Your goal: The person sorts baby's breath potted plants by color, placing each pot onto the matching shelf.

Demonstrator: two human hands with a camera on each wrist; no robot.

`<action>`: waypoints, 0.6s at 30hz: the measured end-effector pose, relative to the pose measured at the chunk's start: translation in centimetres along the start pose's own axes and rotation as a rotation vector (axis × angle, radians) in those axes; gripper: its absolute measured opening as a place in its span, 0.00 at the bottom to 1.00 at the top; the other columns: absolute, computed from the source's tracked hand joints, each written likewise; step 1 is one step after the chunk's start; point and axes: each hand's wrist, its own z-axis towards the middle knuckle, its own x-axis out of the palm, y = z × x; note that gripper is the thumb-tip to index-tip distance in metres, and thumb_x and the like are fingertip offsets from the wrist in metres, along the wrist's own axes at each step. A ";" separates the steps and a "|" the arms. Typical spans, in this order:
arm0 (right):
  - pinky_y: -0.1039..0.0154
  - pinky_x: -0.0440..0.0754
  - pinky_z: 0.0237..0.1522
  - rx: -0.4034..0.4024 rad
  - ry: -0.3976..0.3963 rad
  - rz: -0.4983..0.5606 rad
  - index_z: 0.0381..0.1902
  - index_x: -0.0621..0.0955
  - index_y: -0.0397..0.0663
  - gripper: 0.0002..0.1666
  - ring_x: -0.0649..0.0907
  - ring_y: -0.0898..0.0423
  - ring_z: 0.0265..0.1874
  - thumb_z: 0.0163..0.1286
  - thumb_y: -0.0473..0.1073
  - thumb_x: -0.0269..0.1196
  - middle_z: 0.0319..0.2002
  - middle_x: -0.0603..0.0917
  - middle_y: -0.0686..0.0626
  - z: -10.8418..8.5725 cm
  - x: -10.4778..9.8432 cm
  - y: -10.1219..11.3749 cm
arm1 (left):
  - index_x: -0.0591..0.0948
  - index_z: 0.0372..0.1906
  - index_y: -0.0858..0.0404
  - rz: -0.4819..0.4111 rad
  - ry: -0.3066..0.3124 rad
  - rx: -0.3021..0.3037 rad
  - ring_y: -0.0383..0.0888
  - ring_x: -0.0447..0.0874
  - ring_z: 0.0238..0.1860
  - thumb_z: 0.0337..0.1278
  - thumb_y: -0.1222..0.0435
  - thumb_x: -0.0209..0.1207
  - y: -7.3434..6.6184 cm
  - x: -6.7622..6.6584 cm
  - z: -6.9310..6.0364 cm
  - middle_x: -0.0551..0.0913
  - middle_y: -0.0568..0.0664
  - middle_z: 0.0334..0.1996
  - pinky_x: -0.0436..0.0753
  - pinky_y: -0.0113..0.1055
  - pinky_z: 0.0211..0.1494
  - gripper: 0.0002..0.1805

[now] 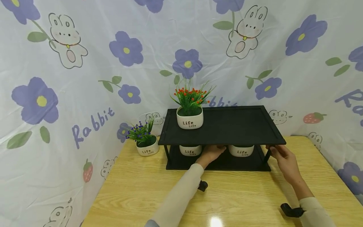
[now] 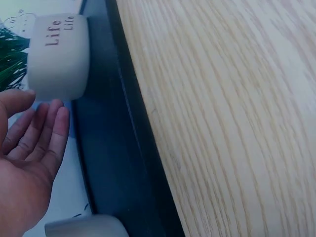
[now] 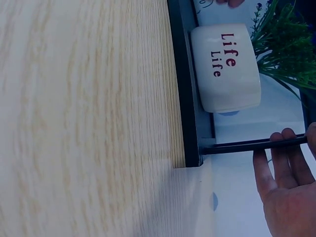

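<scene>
A black two-tier shelf (image 1: 235, 126) stands on the wooden table. My left hand (image 1: 211, 153) reaches between its tiers, fingers loosely extended with nothing in them. In the left wrist view those fingertips lie close beside the right-hand lower white pot (image 2: 59, 59); whether they touch it is unclear. The other lower pot (image 1: 190, 150) sits to the left of the hand. At the shelf's right end my right hand (image 1: 285, 160) grips the thin black post (image 3: 232, 147) near its top. The upper tier hides the lower plants in the head view.
On the upper tier, toward the left, stands a white pot with red flowers (image 1: 190, 118). A pot with blue-purple flowers (image 1: 147, 146) rests on the table (image 1: 136, 192) left of the shelf. A printed cloth (image 1: 153, 37) hangs behind everything.
</scene>
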 end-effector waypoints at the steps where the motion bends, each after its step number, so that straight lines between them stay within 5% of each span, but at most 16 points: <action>1: 0.81 0.81 0.56 -0.001 0.003 0.003 0.71 0.78 0.44 0.21 0.83 0.74 0.58 0.87 0.42 0.54 0.55 0.86 0.63 0.0 0.0 0.0 | 0.85 0.61 0.64 -0.021 -0.001 0.016 0.52 0.89 0.51 0.78 0.63 0.60 0.1 -0.3 -0.1 0.88 0.57 0.52 0.88 0.43 0.56 0.15; 5: 0.81 0.81 0.56 0.000 0.008 0.001 0.71 0.78 0.44 0.21 0.83 0.74 0.59 0.87 0.42 0.54 0.55 0.86 0.62 0.0 0.0 0.0 | 0.85 0.55 0.69 -0.100 -0.002 0.073 0.48 0.90 0.41 0.78 0.66 0.60 0.8 -1.6 -0.6 0.88 0.59 0.45 0.90 0.41 0.50 0.12; 12: 0.81 0.81 0.56 -0.005 0.007 -0.014 0.72 0.78 0.44 0.21 0.82 0.75 0.59 0.87 0.42 0.54 0.55 0.85 0.62 -0.1 0.0 -0.1 | 0.85 0.58 0.70 -0.144 -0.001 0.156 0.53 0.92 0.42 0.78 0.66 0.61 1.5 -4.2 -1.7 0.88 0.63 0.44 0.92 0.40 0.49 0.14; 18: 0.81 0.81 0.57 -0.005 0.004 -0.015 0.71 0.78 0.44 0.21 0.82 0.74 0.59 0.87 0.42 0.54 0.55 0.85 0.62 -0.1 -0.1 -0.2 | 0.85 0.59 0.70 -0.150 -0.004 0.194 0.44 0.90 0.38 0.78 0.67 0.61 1.6 -6.2 -2.7 0.88 0.64 0.43 0.91 0.35 0.46 0.15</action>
